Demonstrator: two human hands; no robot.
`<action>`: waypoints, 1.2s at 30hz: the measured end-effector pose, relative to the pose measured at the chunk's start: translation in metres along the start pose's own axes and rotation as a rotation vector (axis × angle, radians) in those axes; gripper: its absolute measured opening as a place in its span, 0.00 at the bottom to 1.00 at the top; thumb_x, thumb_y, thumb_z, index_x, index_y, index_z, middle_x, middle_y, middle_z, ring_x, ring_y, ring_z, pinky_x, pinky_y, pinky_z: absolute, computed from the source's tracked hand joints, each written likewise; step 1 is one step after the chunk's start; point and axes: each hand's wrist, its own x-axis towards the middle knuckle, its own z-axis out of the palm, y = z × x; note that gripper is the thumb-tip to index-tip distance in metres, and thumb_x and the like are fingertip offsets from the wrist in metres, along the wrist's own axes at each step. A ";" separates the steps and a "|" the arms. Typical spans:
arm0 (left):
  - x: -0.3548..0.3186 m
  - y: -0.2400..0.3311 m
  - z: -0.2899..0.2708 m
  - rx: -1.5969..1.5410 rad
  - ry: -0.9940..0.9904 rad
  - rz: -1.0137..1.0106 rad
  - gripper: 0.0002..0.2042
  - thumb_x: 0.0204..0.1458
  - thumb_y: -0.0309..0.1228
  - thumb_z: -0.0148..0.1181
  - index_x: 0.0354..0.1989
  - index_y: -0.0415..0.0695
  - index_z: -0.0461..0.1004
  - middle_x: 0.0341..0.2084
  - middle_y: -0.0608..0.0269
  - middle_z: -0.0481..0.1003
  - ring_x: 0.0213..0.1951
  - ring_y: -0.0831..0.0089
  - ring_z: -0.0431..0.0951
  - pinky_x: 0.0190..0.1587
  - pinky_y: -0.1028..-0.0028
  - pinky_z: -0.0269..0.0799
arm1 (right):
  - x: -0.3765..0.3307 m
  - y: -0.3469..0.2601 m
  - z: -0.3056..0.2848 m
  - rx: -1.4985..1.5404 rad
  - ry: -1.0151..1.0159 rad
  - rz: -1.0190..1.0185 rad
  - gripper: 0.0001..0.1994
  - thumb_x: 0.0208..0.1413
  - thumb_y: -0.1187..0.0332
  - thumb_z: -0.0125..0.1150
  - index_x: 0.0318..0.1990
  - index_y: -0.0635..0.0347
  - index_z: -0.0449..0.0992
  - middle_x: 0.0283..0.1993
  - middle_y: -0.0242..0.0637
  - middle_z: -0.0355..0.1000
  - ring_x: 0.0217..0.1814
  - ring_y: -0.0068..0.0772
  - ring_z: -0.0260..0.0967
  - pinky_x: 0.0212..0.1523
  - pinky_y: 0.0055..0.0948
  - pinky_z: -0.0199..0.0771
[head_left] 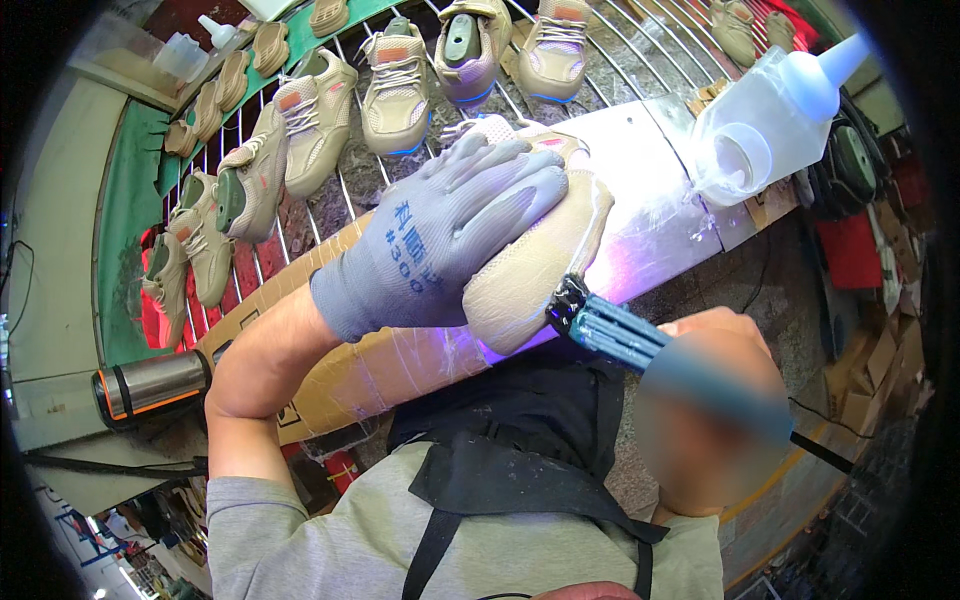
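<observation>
My left hand [450,225], in a grey knit glove with dark print, lies over a beige shoe upper [530,275] and grips it. The shoe is tilted, its rounded end toward me, and a pale line runs along its edge. In my bare right hand [725,325] is a blue ribbed-handled tool [620,332] with a glossy black head. That head touches the shoe's right edge; what kind of tool it is I cannot make out. Part of my right hand is blurred. Violet light falls on the shoe and the metal plate [640,150] beneath it.
Several beige laced sneakers [395,90] stand on a metal bar rack [345,195] beyond. Loose soles [230,80] line its left edge. A translucent squeeze bottle [765,125] lies at the right. A steel flask [155,388] sits by my left elbow, near the cardboard-covered edge [350,380].
</observation>
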 end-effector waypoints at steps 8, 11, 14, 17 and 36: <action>0.015 0.000 -0.002 -0.051 0.057 -0.008 0.39 0.44 0.37 0.75 0.65 0.36 0.67 0.59 0.43 0.74 0.60 0.46 0.76 0.64 0.51 0.69 | -0.003 -0.016 -0.005 -0.041 -0.049 -0.221 0.13 0.53 0.72 0.72 0.46 0.60 0.78 0.41 0.45 0.81 0.35 0.36 0.81 0.30 0.29 0.80; 0.021 -0.001 -0.002 -0.056 0.096 -0.018 0.34 0.43 0.38 0.74 0.60 0.39 0.69 0.54 0.48 0.75 0.53 0.48 0.78 0.56 0.55 0.74 | 0.002 -0.016 -0.008 -0.023 0.047 -0.196 0.14 0.52 0.73 0.73 0.46 0.59 0.78 0.42 0.44 0.80 0.36 0.36 0.82 0.33 0.29 0.81; 0.026 -0.002 -0.005 -0.064 0.042 -0.057 0.40 0.40 0.40 0.77 0.62 0.38 0.67 0.54 0.47 0.75 0.54 0.48 0.78 0.57 0.55 0.74 | 0.005 -0.016 -0.011 -0.096 0.115 -0.163 0.14 0.52 0.71 0.74 0.46 0.57 0.78 0.41 0.43 0.80 0.36 0.36 0.82 0.33 0.29 0.82; 0.034 -0.002 -0.009 -0.080 -0.020 -0.072 0.43 0.38 0.42 0.79 0.64 0.38 0.66 0.55 0.45 0.75 0.55 0.47 0.78 0.59 0.55 0.73 | 0.010 -0.017 -0.012 -0.154 0.097 -0.253 0.14 0.53 0.69 0.74 0.45 0.58 0.79 0.39 0.45 0.80 0.35 0.36 0.82 0.31 0.28 0.81; 0.079 -0.011 -0.023 -0.123 -0.224 -0.078 0.32 0.39 0.40 0.78 0.54 0.49 0.73 0.42 0.56 0.80 0.44 0.56 0.83 0.45 0.59 0.78 | 0.060 -0.058 -0.053 -0.566 -0.328 -0.590 0.15 0.45 0.79 0.72 0.42 0.69 0.79 0.42 0.50 0.79 0.37 0.45 0.81 0.34 0.33 0.86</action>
